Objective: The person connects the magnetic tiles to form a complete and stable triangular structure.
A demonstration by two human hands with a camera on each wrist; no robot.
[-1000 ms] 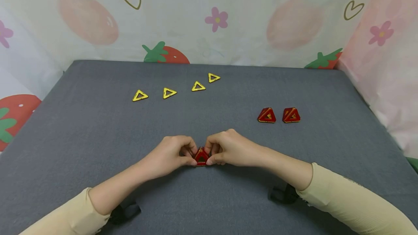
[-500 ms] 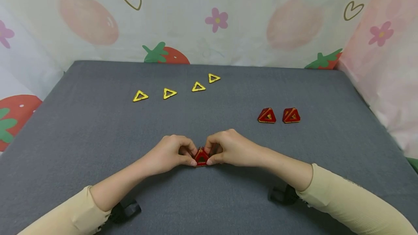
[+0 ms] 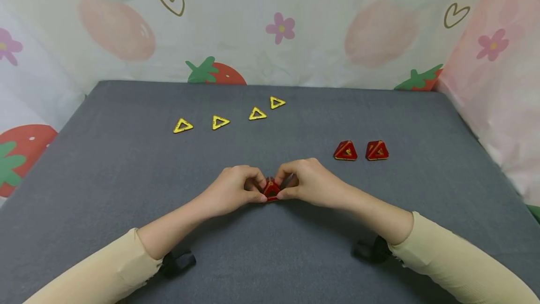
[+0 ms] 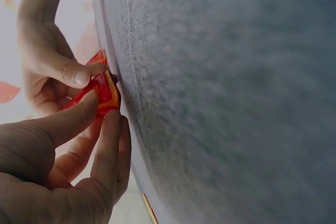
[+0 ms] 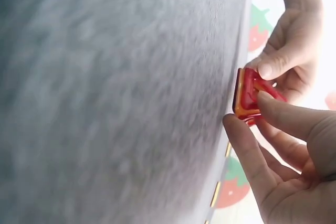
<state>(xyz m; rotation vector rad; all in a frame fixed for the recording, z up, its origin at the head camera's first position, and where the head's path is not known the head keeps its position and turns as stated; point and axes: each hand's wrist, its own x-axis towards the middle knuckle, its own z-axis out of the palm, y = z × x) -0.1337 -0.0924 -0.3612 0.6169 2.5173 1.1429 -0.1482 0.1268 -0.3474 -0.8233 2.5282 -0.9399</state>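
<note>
In the head view, a small red pyramid (image 3: 272,189) of triangular frame pieces with gold-coloured edges is between my two hands, near the middle of the table. My left hand (image 3: 234,188) pinches its left side with thumb and fingers, and my right hand (image 3: 311,183) pinches the right side. Seen in the left wrist view, the red pyramid (image 4: 107,90) has a thumb of each hand against it. The right wrist view shows the red pyramid (image 5: 247,95) close to the tabletop; whether it touches the cloth I cannot tell. Fingers hide part of its sides.
Two more red pyramids, a left one (image 3: 345,151) and a right one (image 3: 377,150), stand to the right. Several flat yellow triangle frames lie towards the back, among them a leftmost one (image 3: 183,126). A grey cloth (image 3: 105,177) covers the table; a printed curtain (image 3: 320,36) rises behind it.
Both hands have moved together away from me and a little to the right, carrying the pinched red pyramid along. The other pyramids and the yellow triangles have stayed in place.
</note>
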